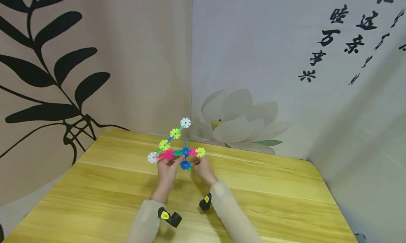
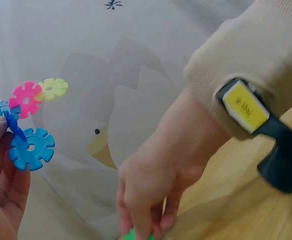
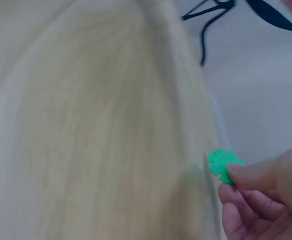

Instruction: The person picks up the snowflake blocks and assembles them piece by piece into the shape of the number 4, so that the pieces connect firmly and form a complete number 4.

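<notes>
My left hand (image 1: 167, 174) holds up a chain of interlocked plastic snowflake discs by its middle, thumb against the pieces. Along it are a pink disc (image 1: 169, 154), a dark green one, a blue disc (image 1: 185, 151), and a yellow disc (image 1: 200, 151) at the right end. A slanted arm rises from a white disc (image 1: 152, 157) through yellow ones to another white disc (image 1: 185, 122). Another blue disc (image 2: 32, 149) hangs below the middle. Between right thumb and fingers, my right hand (image 3: 261, 195) pinches a single bright green disc (image 3: 218, 164), apart from the chain in the left wrist view.
A wooden table (image 1: 269, 193) lies beneath both hands. Behind it hangs a printed cloth (image 1: 152, 60) with leaves, a lotus and characters. Each sleeve carries a black wrist camera, such as the left one (image 1: 169, 216).
</notes>
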Demonstrator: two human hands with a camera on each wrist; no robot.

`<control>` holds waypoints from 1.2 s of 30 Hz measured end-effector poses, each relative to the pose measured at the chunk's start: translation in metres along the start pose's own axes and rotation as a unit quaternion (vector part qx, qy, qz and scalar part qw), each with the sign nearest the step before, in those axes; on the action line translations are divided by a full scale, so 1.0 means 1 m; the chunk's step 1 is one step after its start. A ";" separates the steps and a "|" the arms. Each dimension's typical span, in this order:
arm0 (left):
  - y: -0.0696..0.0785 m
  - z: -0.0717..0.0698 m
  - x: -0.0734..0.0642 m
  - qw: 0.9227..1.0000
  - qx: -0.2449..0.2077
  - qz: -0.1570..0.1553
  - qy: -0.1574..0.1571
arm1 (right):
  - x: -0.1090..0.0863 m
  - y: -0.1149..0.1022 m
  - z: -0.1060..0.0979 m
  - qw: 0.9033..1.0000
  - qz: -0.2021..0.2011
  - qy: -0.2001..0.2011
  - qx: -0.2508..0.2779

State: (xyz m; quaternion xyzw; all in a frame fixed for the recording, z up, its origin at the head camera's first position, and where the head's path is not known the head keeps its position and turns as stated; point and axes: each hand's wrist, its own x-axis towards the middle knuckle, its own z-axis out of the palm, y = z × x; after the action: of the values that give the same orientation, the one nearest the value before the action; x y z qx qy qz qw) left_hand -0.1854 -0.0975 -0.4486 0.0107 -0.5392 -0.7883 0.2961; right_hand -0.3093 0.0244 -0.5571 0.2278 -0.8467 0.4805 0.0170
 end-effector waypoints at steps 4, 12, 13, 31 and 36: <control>-0.002 -0.003 0.001 1.000 -0.002 -0.004 -0.005 | -0.018 -0.050 -0.029 0.996 0.078 0.038 0.031; -0.003 -0.003 0.001 1.000 0.006 -0.001 -0.010 | -0.027 -0.098 -0.082 0.980 0.067 0.102 0.158; -0.003 -0.002 0.001 1.000 0.004 0.000 -0.011 | -0.027 -0.102 -0.088 0.978 0.063 0.109 0.169; -0.006 0.012 -0.006 0.999 0.004 0.003 -0.045 | -0.037 -0.161 -0.127 0.971 -0.062 0.117 0.199; -0.007 0.016 -0.007 0.998 0.026 0.009 -0.054 | -0.041 -0.176 -0.132 0.975 -0.080 0.096 0.185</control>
State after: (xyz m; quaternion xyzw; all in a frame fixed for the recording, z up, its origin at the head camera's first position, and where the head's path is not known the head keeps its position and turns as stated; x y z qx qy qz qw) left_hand -0.1886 -0.0793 -0.4503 -0.0293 -0.5748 -0.7709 0.2728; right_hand -0.2273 0.0713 -0.3550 0.2470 -0.7163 0.6458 0.0944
